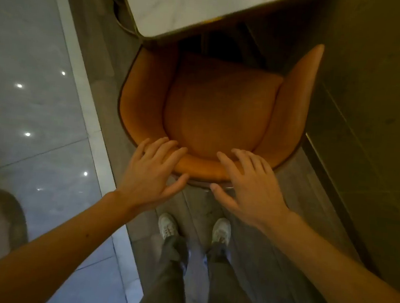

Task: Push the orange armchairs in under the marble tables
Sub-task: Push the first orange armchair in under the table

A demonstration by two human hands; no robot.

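hands: left hand (152, 171) and right hand (247, 182) flat, fingers spread, side by side on the armchair (222, 109) back, likely for an even shove | armchair: front edge just under far surface (182, 5)

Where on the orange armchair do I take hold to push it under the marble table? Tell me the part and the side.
Take the top rim of the backrest, from behind the armchair, the side away from the table. That rim is broad, padded and nearest the person, and the seat opens toward the table. The left hand and right hand rest on it, fingers flat.
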